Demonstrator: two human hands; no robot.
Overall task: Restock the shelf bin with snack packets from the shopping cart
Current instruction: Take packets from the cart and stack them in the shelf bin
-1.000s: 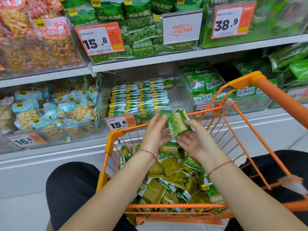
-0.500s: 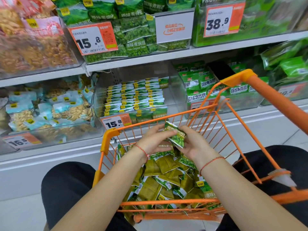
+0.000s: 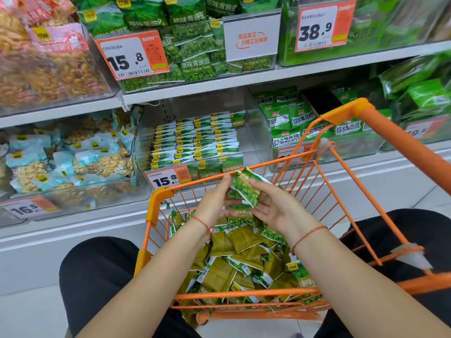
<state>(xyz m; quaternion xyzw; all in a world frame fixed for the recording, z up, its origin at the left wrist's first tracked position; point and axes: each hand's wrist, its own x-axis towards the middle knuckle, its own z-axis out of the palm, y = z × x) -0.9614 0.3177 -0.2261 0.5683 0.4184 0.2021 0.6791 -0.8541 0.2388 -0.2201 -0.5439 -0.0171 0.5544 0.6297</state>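
Your left hand [image 3: 214, 203] and right hand [image 3: 275, 206], fingers nearly straight, pinch a small stack of glossy green snack packets [image 3: 245, 189] between them above the orange wire cart [image 3: 341, 172]; crinkled packets [image 3: 241, 259] fill it, the clear shelf bin [image 3: 256, 123] just beyond.

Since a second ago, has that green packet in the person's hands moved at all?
Yes. The green packet has dropped: it stood above the orange cart's front rim before, and now most of it sits just below it, between the left hand and right hand.
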